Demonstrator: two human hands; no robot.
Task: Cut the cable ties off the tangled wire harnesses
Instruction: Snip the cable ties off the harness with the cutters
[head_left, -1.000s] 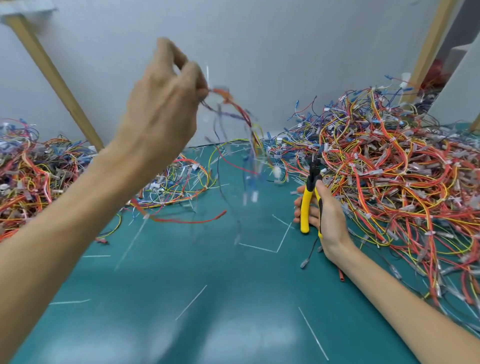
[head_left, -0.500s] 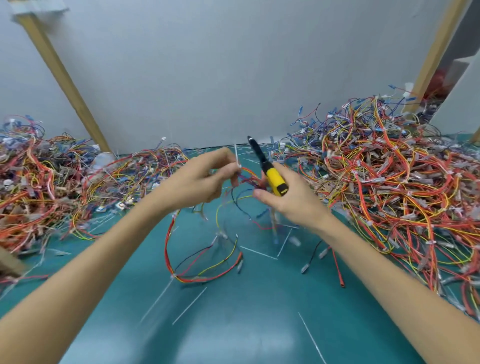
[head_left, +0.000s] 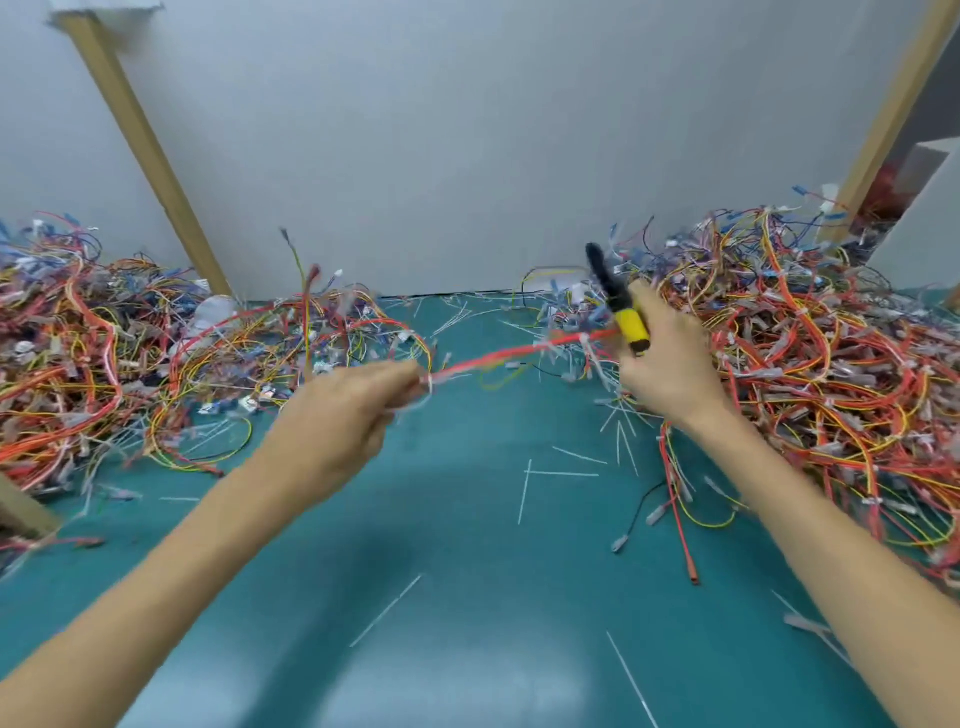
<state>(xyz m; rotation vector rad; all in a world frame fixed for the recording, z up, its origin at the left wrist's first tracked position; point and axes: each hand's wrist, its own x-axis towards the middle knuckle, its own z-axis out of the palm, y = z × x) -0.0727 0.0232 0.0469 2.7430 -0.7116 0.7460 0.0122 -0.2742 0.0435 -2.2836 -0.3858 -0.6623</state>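
- Head view: half a second ago my two hands were almost touching over the middle of the worktop (head_left: 467, 597). Now they are well apart. The red harness (head_left: 509, 356), which hung in a loop down to the surface, is stretched almost straight between them and clear of it.
- The left hand (head_left: 337, 415) has its fingers (head_left: 400, 376) curled on the left end of the harness, pinching it. Motion blur hides the exact hold.
- The right hand (head_left: 670, 358) keeps its fingers wrapped round the yellow handles of the cutters (head_left: 631, 325). The black nose points up toward the back wall, off the wire. The harness runs right up to this hand, but I cannot tell if it is pinched there too.
- I judge that the snip is done and the harness is being drawn out to check or free it. No tie on it is sharp enough to confirm that.
- White cut ties (head_left: 524, 491) lie scattered over the middle and front of the worktop. The big pile (head_left: 805, 364) along the right edge looks like work still to do, and another heap (head_left: 78, 353) sits at the left edge.
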